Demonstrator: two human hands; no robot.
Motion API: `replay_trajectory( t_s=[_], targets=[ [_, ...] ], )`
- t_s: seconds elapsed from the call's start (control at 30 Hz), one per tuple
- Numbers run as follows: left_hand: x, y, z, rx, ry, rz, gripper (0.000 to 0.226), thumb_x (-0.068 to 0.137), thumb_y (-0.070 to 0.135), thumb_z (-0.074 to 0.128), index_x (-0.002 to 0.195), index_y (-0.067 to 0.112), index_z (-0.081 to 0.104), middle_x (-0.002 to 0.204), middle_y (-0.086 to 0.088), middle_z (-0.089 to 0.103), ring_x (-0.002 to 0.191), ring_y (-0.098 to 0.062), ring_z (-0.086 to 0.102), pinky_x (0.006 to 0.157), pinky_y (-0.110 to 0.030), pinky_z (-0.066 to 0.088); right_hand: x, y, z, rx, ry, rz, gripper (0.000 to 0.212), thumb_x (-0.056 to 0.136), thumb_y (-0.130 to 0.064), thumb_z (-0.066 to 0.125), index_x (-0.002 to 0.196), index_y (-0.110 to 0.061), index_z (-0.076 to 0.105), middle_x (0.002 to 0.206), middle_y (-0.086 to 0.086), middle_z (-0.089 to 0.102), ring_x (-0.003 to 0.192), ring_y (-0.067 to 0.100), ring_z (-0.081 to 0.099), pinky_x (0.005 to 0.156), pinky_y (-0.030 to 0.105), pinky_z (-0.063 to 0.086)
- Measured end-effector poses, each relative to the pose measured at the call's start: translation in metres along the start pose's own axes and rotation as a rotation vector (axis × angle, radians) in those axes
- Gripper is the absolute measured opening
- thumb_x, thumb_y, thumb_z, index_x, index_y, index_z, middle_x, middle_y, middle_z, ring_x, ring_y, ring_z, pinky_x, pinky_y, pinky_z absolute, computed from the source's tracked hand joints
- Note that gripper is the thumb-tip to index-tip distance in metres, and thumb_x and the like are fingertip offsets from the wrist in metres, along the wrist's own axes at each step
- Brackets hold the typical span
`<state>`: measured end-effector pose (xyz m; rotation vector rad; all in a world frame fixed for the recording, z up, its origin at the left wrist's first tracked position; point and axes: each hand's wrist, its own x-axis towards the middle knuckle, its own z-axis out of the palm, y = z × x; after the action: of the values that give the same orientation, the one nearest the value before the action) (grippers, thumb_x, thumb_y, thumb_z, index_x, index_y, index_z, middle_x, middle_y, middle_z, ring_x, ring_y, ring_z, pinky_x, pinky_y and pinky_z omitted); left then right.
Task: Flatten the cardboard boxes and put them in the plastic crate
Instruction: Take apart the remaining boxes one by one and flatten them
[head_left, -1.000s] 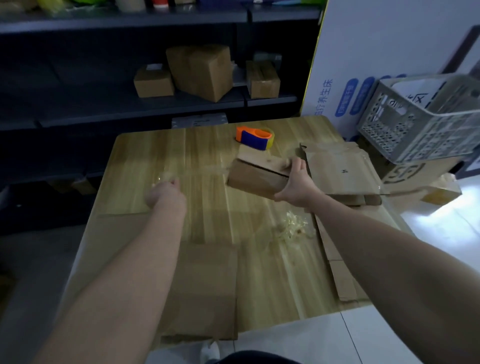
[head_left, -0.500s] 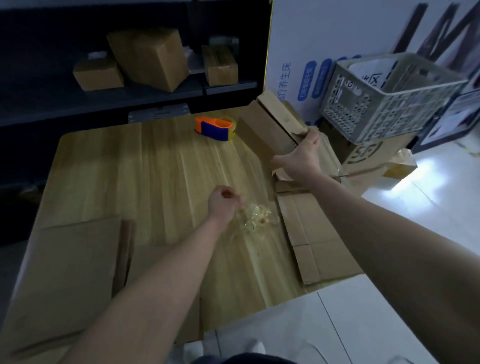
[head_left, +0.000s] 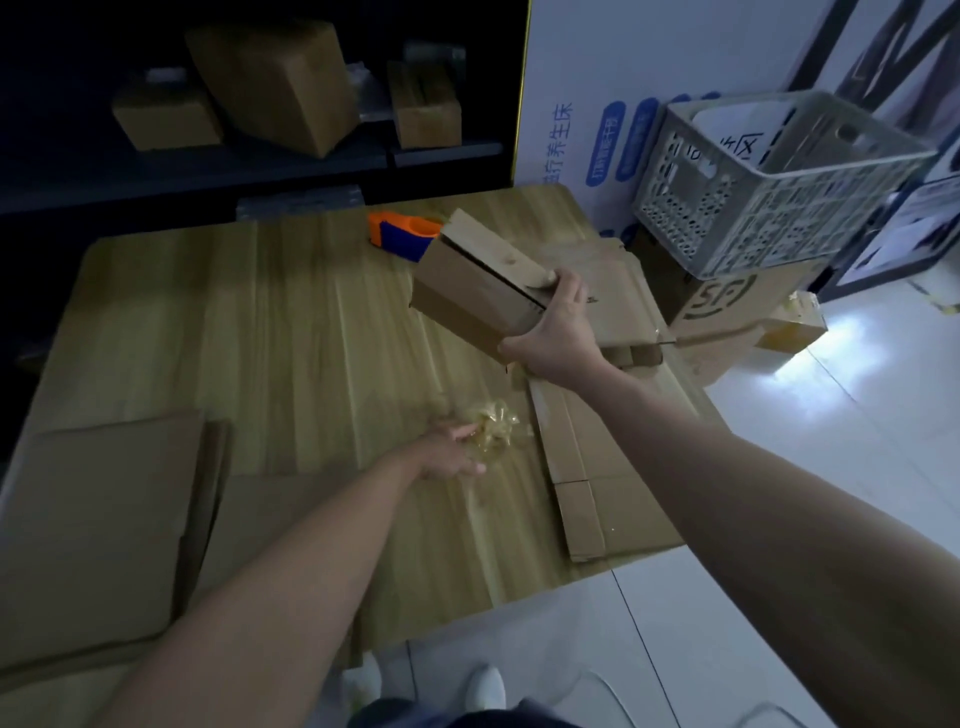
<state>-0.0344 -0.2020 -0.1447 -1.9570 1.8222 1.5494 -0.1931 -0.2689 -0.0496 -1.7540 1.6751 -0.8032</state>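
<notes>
Looking down past my white shoes (head_left: 485, 686), I had the wooden table (head_left: 291, 322) right in front of me. A flattened sheet of cardboard (head_left: 98, 519) lay on its near-left corner, hanging over the edge.

My left hand (head_left: 449, 452) was low over the middle of the table with its fingers stretched out loosely and gripping nothing. Its fingertips just met a crumpled wad of clear tape (head_left: 493, 428). Just to the right of the wad, more flattened cardboard pieces (head_left: 597, 467) lay along the table's right edge.

Farther out, my right hand (head_left: 558, 338) held a cardboard box (head_left: 478, 291) clear above the table and tilted. My thumb lay on the top face and my fingers were wrapped round the near end. The box had depth to it and was not flat. Behind it an orange and blue tape dispenser (head_left: 402, 236) sat on the far part of the table, half hidden by the box's corner.

Beyond the table's far-right corner stood the plastic crate (head_left: 769, 176) — pale, with a lattice wall — on top of a printed carton (head_left: 727, 301), well apart from the box in my hand. I could not tell what lay inside it. At the very back, three closed boxes (head_left: 275, 83) sat on a dark shelf (head_left: 208, 171).
</notes>
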Motion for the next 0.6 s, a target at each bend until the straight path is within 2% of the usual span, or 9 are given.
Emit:
replay_trajectory(
  t_s=[0.07,0.1,0.13,0.2,0.27,0.3,0.37,0.5,0.6],
  targets=[
    [-0.007,-0.002,-0.004,-0.166,0.104,0.034,0.059,0.090,0.015,0.060,0.144,0.012,0.037,0.141,-0.012,0.045,0.124,-0.024,0.049,0.093,-0.023,0.038,-0.001,-0.007,0.010,0.004,-0.034,-0.027,0.089,0.060,-0.022,0.080,0.130,-0.016,0.024,0.116,-0.004,0.025,0.096,0.015,0.041,0.068,0.024,0.043],
    [-0.010,-0.003,-0.008,-0.289,0.186,0.047,0.048,0.091,0.006,0.055,0.138,0.005,0.043,0.125,-0.015,0.057,0.107,-0.024,0.059,0.083,-0.022,0.043,-0.002,-0.011,0.015,0.008,-0.048,-0.040,0.090,0.060,-0.022,0.080,0.131,-0.016,0.024,0.116,-0.004,0.025,0.096,0.015,0.041,0.070,0.025,0.043],
    [-0.011,-0.006,-0.012,-0.423,0.265,0.054,0.041,0.092,-0.003,0.049,0.133,-0.002,0.046,0.109,-0.016,0.061,0.086,-0.020,0.063,0.071,-0.021,0.045,-0.002,-0.014,0.020,0.009,-0.059,-0.050,0.091,0.060,-0.021,0.079,0.132,-0.015,0.023,0.117,-0.004,0.025,0.096,0.015,0.041,0.071,0.026,0.044],
    [-0.017,-0.015,-0.023,-0.628,0.406,0.068,0.034,0.089,-0.015,0.044,0.122,-0.012,0.048,0.094,-0.017,0.058,0.057,-0.009,0.060,0.053,-0.015,0.044,-0.002,-0.021,0.029,0.002,-0.076,-0.060,0.092,0.061,-0.021,0.079,0.133,-0.015,0.023,0.117,-0.004,0.024,0.096,0.015,0.041,0.073,0.026,0.043],
    [-0.024,-0.023,-0.034,-0.608,0.545,0.043,0.022,0.082,-0.014,0.057,0.103,-0.007,0.059,0.084,-0.014,0.061,0.058,-0.014,0.058,0.053,-0.016,0.044,-0.003,-0.028,0.036,0.004,-0.093,-0.062,0.090,0.061,-0.022,0.079,0.131,-0.016,0.023,0.117,-0.004,0.024,0.096,0.015,0.042,0.074,0.026,0.044],
    [-0.026,-0.027,-0.038,-0.596,0.584,0.024,0.014,0.078,-0.011,0.064,0.087,-0.001,0.062,0.075,-0.010,0.061,0.058,-0.016,0.054,0.051,-0.015,0.043,-0.004,-0.032,0.040,0.009,-0.102,-0.064,0.089,0.062,-0.022,0.079,0.131,-0.017,0.023,0.117,-0.004,0.023,0.096,0.016,0.042,0.074,0.026,0.044],
    [-0.029,-0.030,-0.040,-0.648,0.593,-0.035,0.024,0.070,-0.009,0.073,0.066,0.009,0.057,0.062,-0.004,0.056,0.053,-0.012,0.047,0.043,-0.014,0.040,-0.005,-0.038,0.046,0.004,-0.114,-0.073,0.088,0.062,-0.022,0.079,0.130,-0.017,0.023,0.117,-0.004,0.022,0.097,0.017,0.042,0.073,0.026,0.044],
    [-0.028,-0.027,-0.035,-0.798,0.541,-0.098,0.033,0.068,-0.011,0.072,0.062,0.011,0.049,0.056,-0.007,0.052,0.043,-0.013,0.043,0.036,-0.014,0.033,-0.006,-0.047,0.052,-0.024,-0.100,-0.088,0.088,0.060,-0.024,0.079,0.129,-0.016,0.024,0.116,-0.005,0.022,0.095,0.017,0.042,0.063,0.020,0.039],
    [-0.032,-0.025,-0.042,-0.921,0.505,-0.128,0.034,0.071,-0.015,0.070,0.065,0.010,0.047,0.060,-0.009,0.053,0.050,-0.018,0.047,0.042,-0.020,0.040,-0.007,-0.049,0.054,-0.062,-0.089,-0.091,0.091,0.059,-0.025,0.081,0.130,-0.017,0.024,0.120,-0.002,0.025,0.095,0.017,0.042,0.062,0.019,0.040]
  ],
)
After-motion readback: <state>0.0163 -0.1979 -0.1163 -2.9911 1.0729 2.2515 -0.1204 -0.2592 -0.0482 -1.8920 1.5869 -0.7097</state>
